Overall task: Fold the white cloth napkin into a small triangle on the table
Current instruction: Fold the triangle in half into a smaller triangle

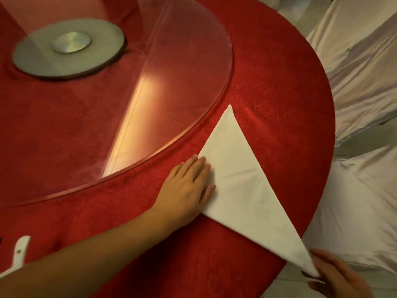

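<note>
The white cloth napkin (242, 186) lies as a large long triangle on the red-covered round table (279, 87), near its right edge. One tip points away toward the glass turntable; the near tip hangs past the table edge. My left hand (189, 186) rests flat on the napkin's left corner, fingers together and pressing it down. My right hand (335, 276) pinches the napkin's near tip at the bottom right, just off the table edge.
A clear glass turntable (171, 82) on a grey round base (68, 52) covers the table's middle, its rim close to the napkin's far tip. White-covered chairs (361, 87) stand to the right. A white object (19, 254) lies at the lower left.
</note>
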Available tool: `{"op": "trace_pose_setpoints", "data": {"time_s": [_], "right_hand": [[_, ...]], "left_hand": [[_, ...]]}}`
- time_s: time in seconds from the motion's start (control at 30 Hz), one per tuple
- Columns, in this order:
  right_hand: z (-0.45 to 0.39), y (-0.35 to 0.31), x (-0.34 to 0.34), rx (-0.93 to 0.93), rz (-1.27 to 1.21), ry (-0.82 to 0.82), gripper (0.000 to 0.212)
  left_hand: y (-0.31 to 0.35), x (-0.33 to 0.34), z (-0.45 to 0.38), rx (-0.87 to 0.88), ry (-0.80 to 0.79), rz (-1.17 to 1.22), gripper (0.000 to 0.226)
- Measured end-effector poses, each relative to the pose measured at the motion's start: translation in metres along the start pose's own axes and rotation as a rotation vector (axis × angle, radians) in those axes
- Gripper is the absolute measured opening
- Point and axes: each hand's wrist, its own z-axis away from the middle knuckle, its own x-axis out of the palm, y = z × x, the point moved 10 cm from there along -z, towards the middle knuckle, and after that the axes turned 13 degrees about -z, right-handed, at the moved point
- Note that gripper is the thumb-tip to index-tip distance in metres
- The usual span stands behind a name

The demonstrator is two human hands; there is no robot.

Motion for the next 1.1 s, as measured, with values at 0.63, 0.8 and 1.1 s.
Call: {"op": "trace_pose_setpoints", "data": {"time_s": [0.63,0.8,1.1], "right_hand": [[0.077,-0.106,0.319,-1.228,1.16,-0.977,0.052],[0.032,-0.103,0.322,-1.289,1.298,-0.804,0.067],[-0.062,-0.157,0.333,-1.049,1.255,-0.443,0.078]], "left_hand": [[0.004,0.022,0.085,-0.065,-0.186,-0.06,0.075],[0.004,0.025,0.086,-0.073,-0.184,-0.027,0.077],[0.004,0.026,0.085,-0.069,-0.204,-0.014,0.081]]}}
